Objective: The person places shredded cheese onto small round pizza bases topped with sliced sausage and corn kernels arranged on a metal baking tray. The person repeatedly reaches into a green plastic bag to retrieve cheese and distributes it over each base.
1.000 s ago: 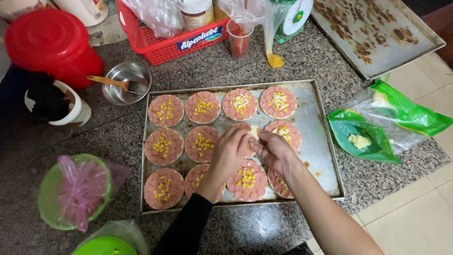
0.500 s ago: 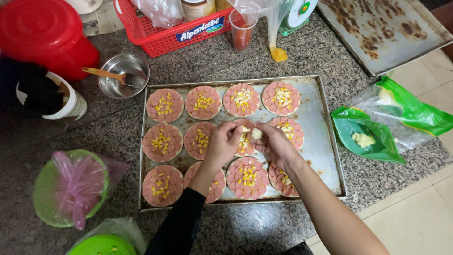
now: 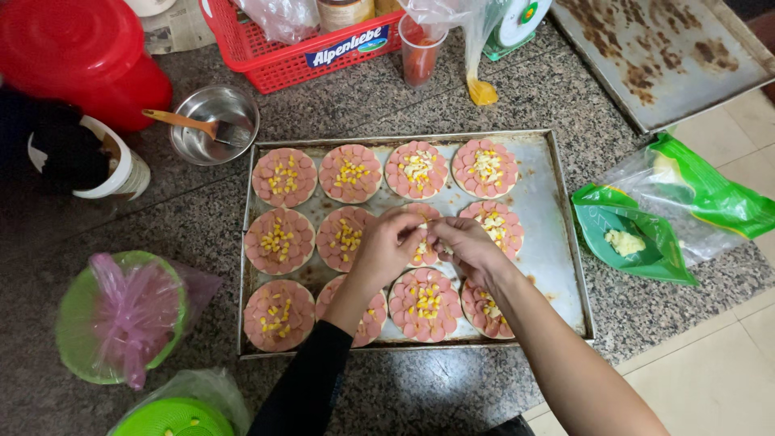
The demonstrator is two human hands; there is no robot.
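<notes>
A metal baking tray on the stone counter holds several small round pizzas topped with sausage slices and corn. My left hand and my right hand meet over the middle pizza of the middle row, fingertips pinched together around small pale bits of cheese just above it. Two pizzas at the back right, such as one, carry pale cheese shreds. The pizza under my hands is mostly hidden.
An open green bag with pale cheese lies right of the tray. Behind it stand a steel bowl with a brush, a red basket, a red lidded container and an empty stained tray. Green bowls sit at left.
Both hands stayed together over the middle pizza, shifting slightly as the fingers work the cheese. The camera view moved a little.
</notes>
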